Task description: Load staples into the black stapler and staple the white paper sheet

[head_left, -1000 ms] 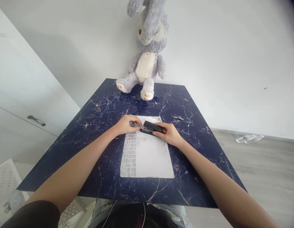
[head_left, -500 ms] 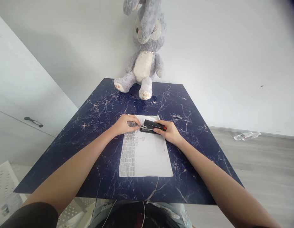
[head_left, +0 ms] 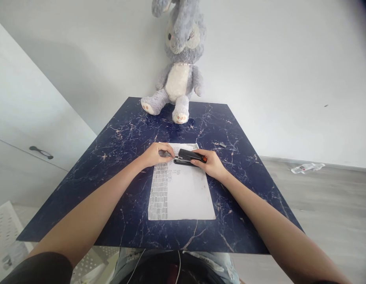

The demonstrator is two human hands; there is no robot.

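Observation:
A black stapler (head_left: 187, 154) with an orange patch at its rear lies over the upper part of a printed sheet of paper (head_left: 188, 193). Its top arm is raised from the base, and a bit of bright metal shows at the front. My right hand (head_left: 210, 161) grips the stapler's rear end, thumb on the near side. At the front end, my left hand (head_left: 160, 154) has thumb and fingertips pinched together beside the metal part. Whatever is between those fingertips is too small to make out.
A grey plush rabbit (head_left: 179, 79) sits against the wall at the back of the dark blue marbled table (head_left: 135, 205). A small grey item (head_left: 221, 145) lies right of the paper. Clear plastic packaging (head_left: 307, 168) is on the floor at right; a white cabinet (head_left: 29, 118) stands at left.
Both hands and the stapler keep nearly the same place. The whole view has shifted very slightly.

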